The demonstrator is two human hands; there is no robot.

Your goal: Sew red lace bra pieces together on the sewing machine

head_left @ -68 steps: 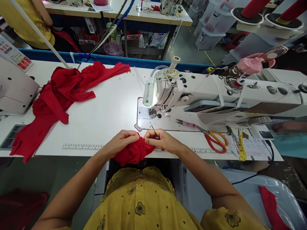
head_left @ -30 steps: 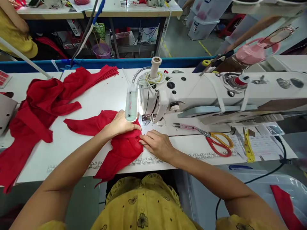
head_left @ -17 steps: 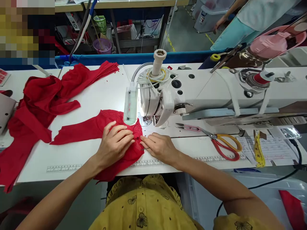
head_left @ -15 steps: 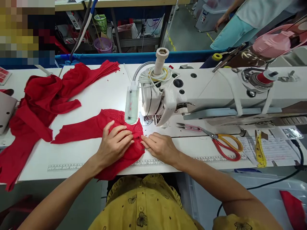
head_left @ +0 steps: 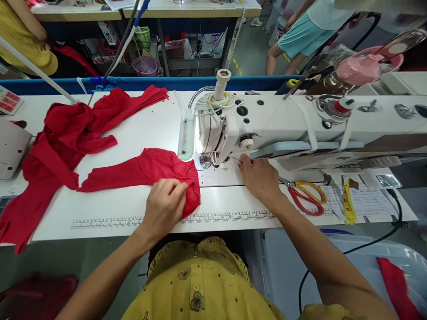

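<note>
A red fabric piece (head_left: pixel 143 171) lies flat and spread on the white table, its long tail reaching toward nine o'clock, its right edge beside the needle plate.

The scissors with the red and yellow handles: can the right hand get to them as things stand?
Probably yes. The right hand lies on the table just left of the scissors, with nothing between them.

Bright, even light; lamp (head_left: pixel 187 138) glares at needle plate; wide-angle edges bend.
</note>
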